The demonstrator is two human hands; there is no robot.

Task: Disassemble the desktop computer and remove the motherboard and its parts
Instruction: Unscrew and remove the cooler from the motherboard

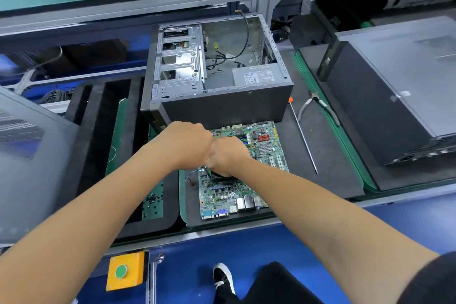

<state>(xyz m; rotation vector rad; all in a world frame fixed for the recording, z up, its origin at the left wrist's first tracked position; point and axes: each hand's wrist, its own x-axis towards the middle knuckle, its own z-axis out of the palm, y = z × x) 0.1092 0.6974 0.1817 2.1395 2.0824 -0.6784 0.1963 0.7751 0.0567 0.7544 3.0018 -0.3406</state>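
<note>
On the dark-matted bench [328, 155], in front of the emptied grey metal computer case [222, 74], lies the green motherboard [232, 192], both hands meeting over its centre: right hand [227, 155] gripping the black cooler [219, 175] directly beneath, left hand [190, 143] curled alongside, its hold hidden.

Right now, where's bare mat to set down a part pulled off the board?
Best: dark mat between the motherboard and the long screwdriver. A narrower strip runs past the pliers up to the closed tower. Crowded: behind the board sits the open case; left tray holds loose screws.
</note>
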